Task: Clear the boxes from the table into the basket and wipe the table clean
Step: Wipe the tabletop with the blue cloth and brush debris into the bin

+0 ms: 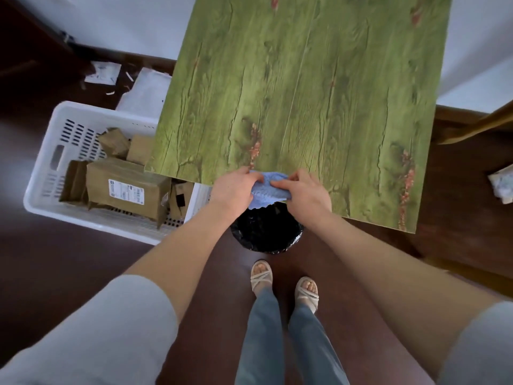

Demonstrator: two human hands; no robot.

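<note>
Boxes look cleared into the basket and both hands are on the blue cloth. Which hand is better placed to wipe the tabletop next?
Probably right. The right hand holds the blue cloth over the green table; the left hand sits at the edge.

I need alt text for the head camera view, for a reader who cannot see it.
Both hands, left hand and right hand, hold a blue cloth at the near edge of a green table, above a black-lined bin. A white basket on the floor to the left holds cardboard boxes.
</note>
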